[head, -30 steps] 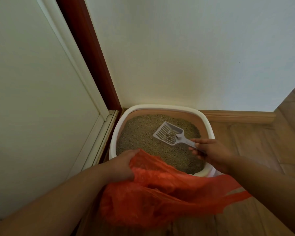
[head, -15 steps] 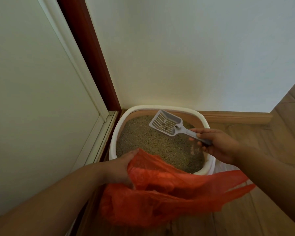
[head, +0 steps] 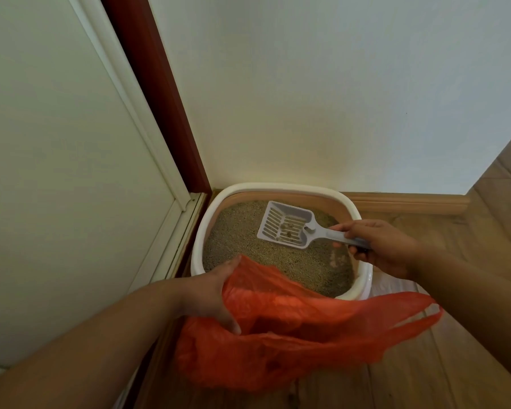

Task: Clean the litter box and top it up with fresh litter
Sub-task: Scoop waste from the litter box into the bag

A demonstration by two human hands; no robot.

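Right hand [head: 387, 249] has its fingers wrapped around the handle of a grey slotted scoop [head: 286, 228], holding it up over the far half of the litter box [head: 278, 187]. The scoop head points left, away from the hand, and sits clear of the litter [head: 248, 246] with a few small clumps sitting in it. Left hand [head: 210, 296] is grasping the rim of an orange plastic bag [head: 292, 335], thumb and fingers pinching the edge so the mouth stays pulled up right at the near edge of the box. The rest of the bag sags down onto the wooden floor [head: 469, 364], one handle loop trailing off to the right under the right forearm.

The box itself is white-rimmed with a pinkish inner wall, filled with tan-grey litter, and tucked into the corner. Its back touches or nearly touches the white wall [head: 322, 98], can't tell which. A dark red door frame [head: 157, 93] and a pale door panel [head: 56, 172] run along the left, and a wooden skirting board [head: 410, 202] runs off to the right of the box.
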